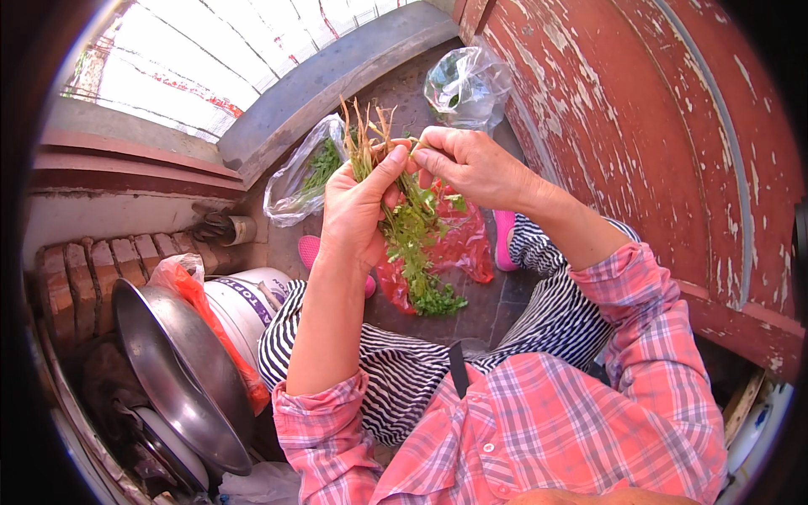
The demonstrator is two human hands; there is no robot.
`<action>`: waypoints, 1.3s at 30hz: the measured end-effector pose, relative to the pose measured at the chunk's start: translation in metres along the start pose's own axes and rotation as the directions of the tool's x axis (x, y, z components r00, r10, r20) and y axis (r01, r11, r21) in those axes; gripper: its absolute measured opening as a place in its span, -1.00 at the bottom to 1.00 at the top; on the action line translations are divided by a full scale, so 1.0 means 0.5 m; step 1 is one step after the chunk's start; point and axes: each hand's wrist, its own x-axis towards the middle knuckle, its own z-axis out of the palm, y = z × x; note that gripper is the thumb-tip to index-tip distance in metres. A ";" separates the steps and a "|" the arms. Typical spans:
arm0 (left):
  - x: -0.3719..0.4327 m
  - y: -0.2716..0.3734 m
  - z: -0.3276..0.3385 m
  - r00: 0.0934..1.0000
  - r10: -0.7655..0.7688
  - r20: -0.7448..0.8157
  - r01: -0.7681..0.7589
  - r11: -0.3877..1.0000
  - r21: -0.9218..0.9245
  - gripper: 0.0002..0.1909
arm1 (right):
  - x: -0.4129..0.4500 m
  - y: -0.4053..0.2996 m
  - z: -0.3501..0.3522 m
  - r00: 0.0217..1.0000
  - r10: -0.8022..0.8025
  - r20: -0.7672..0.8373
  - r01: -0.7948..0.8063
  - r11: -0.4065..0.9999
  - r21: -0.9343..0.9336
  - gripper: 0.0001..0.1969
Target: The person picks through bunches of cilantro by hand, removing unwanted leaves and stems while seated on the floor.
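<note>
A bunch of leafy green herbs (413, 243), which looks like cilantro, hangs with its leaves down and its pale roots pointing away from me. My left hand (363, 202) is closed around the stems just below the roots. Beside it, my right hand (467, 161) pinches a thin stem or root between thumb and forefinger. Under the bunch a red plastic bag (467, 243) lies spread on the floor. Beyond my left hand, a clear plastic bag (297, 196) lies open with more green herbs (323, 165) in it.
Another clear plastic bag (470, 88) with greenery stands by the peeling red door (631, 126). At my left are a metal basin (189, 372), a white bucket (246, 297), an orange-red bag (218, 328) and a row of bricks (120, 265). A raised sill (341, 82) crosses the doorway.
</note>
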 end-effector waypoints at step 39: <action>-0.002 0.021 -0.007 0.994 -0.055 -0.096 0.058 0.998 0.031 -0.86 | 0.003 0.001 -0.006 0.970 -0.226 -0.087 0.212 0.967 -0.142 -0.79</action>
